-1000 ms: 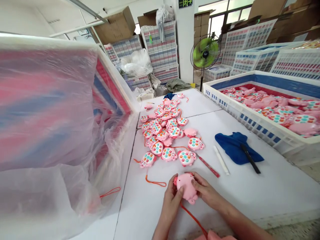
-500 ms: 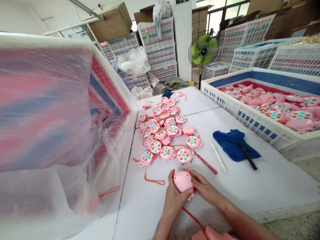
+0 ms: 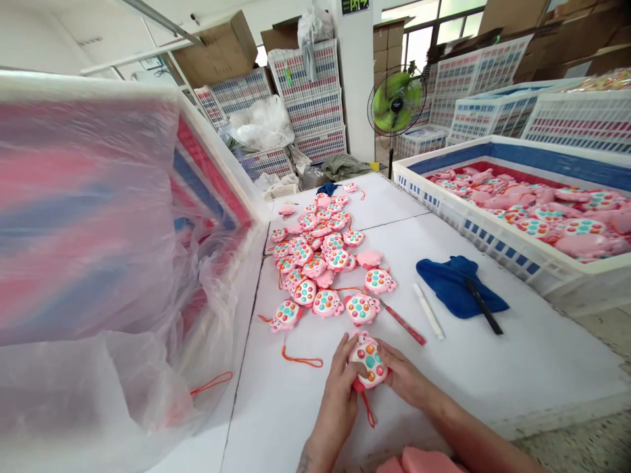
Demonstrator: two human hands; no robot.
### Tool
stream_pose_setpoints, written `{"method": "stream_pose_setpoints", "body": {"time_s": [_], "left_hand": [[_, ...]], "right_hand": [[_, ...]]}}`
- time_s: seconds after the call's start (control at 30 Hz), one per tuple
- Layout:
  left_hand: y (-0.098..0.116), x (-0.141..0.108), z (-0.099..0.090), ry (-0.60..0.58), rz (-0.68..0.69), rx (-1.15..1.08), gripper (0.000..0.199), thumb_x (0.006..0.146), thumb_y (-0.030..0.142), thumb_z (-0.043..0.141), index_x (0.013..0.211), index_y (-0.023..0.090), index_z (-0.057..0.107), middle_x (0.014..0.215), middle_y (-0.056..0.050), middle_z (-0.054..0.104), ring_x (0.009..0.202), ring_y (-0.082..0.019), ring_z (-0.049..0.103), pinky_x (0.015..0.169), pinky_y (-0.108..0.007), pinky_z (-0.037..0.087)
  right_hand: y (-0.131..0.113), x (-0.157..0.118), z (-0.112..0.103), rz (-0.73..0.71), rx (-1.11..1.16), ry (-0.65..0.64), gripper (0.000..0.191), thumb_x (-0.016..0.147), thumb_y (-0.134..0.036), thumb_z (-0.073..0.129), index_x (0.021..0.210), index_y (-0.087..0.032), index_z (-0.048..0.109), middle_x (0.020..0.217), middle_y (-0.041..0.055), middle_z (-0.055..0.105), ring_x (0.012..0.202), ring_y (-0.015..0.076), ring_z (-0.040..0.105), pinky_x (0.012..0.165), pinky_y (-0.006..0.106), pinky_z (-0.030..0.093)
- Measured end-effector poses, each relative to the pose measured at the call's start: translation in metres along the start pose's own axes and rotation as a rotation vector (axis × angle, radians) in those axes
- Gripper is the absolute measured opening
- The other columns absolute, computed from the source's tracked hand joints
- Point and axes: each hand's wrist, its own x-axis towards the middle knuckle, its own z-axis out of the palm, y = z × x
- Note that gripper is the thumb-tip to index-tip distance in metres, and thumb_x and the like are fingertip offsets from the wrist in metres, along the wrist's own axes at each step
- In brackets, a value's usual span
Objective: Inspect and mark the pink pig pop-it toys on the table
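A pink toy (image 3: 370, 365) with coloured round buttons is held low over the white table (image 3: 424, 414), its button side up and an orange-red cord hanging from its lower edge. My left hand (image 3: 344, 371) grips its left side, with the thumb on the button face. Fingers of my right hand (image 3: 400, 369) close on its right edge. Just beyond lies a pile of similar toys (image 3: 315, 256), many with buttons up. To the right are a red stick (image 3: 405, 323), a white pen (image 3: 428, 311) and a blue cloth (image 3: 456, 284) with a black pen (image 3: 484, 306) on it.
On the right stands a large white crate (image 3: 493, 240) full of pink toys. A plastic-covered crate (image 3: 89, 217) rises at the left. Behind are a green fan (image 3: 396, 104), stacked crates (image 3: 315, 112) and a cardboard box (image 3: 217, 49).
The held toy has turned over, from its plain pink back to its button face. Its cord now hangs below it. My left thumb has moved onto the buttons, and the view has shifted slightly.
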Motion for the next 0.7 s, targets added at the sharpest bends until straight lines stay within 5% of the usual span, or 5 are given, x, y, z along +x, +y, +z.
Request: {"method": "stream_pose_setpoints", "body": {"time_s": [0.17, 0.27, 0.4, 0.57, 0.7], "left_hand": [[-0.007, -0.002, 0.003, 0.274, -0.363, -0.257, 0.027, 0.092, 0.030, 0.045, 0.117, 0.025, 0.055, 0.139, -0.012, 0.047, 0.125, -0.027, 0.051, 0.102, -0.049, 0.043], [-0.003, 0.001, 0.005, 0.204, -0.510, -0.585, 0.057, 0.081, 0.038, 0.066, 0.131, 0.026, 0.041, 0.135, -0.013, 0.051, 0.103, -0.025, 0.064, 0.087, -0.041, 0.053], [0.006, 0.006, 0.012, 0.047, -0.483, -0.775, 0.089, 0.067, 0.028, 0.081, 0.140, 0.028, 0.031, 0.139, -0.012, 0.049, 0.119, -0.028, 0.055, 0.098, -0.039, 0.048], [0.009, 0.008, 0.016, 0.052, -0.535, -0.719, 0.104, 0.058, 0.023, 0.085, 0.144, 0.028, 0.027, 0.139, -0.012, 0.049, 0.116, -0.029, 0.057, 0.095, -0.038, 0.051], [0.008, 0.009, 0.017, 0.073, -0.592, -0.574, 0.094, 0.064, 0.025, 0.080, 0.143, 0.025, 0.029, 0.129, -0.012, 0.058, 0.102, -0.025, 0.063, 0.088, -0.037, 0.054]], "right_hand": [[-0.004, 0.000, 0.002, -0.005, -0.003, 0.041, 0.038, 0.089, -0.041, 0.060, 0.123, -0.027, 0.055, 0.118, 0.0082, 0.063, 0.086, 0.0199, 0.066, 0.069, 0.035, 0.054], [-0.006, 0.000, 0.008, 0.011, -0.017, 0.015, 0.039, 0.089, -0.043, 0.059, 0.124, -0.026, 0.054, 0.118, 0.0088, 0.063, 0.091, 0.0207, 0.065, 0.075, 0.036, 0.053], [-0.009, -0.002, 0.014, 0.015, -0.102, 0.020, 0.044, 0.085, -0.045, 0.063, 0.124, -0.025, 0.054, 0.111, 0.0075, 0.065, 0.093, 0.0220, 0.064, 0.077, 0.036, 0.052], [-0.014, -0.005, 0.018, -0.031, -0.273, 0.050, 0.037, 0.084, -0.040, 0.066, 0.116, -0.023, 0.059, 0.100, 0.0043, 0.065, 0.090, 0.0214, 0.062, 0.080, 0.036, 0.050], [-0.012, -0.003, 0.018, -0.022, -0.197, 0.026, 0.038, 0.087, -0.044, 0.061, 0.120, -0.025, 0.058, 0.109, 0.0064, 0.064, 0.099, 0.0233, 0.061, 0.086, 0.039, 0.048]]}}
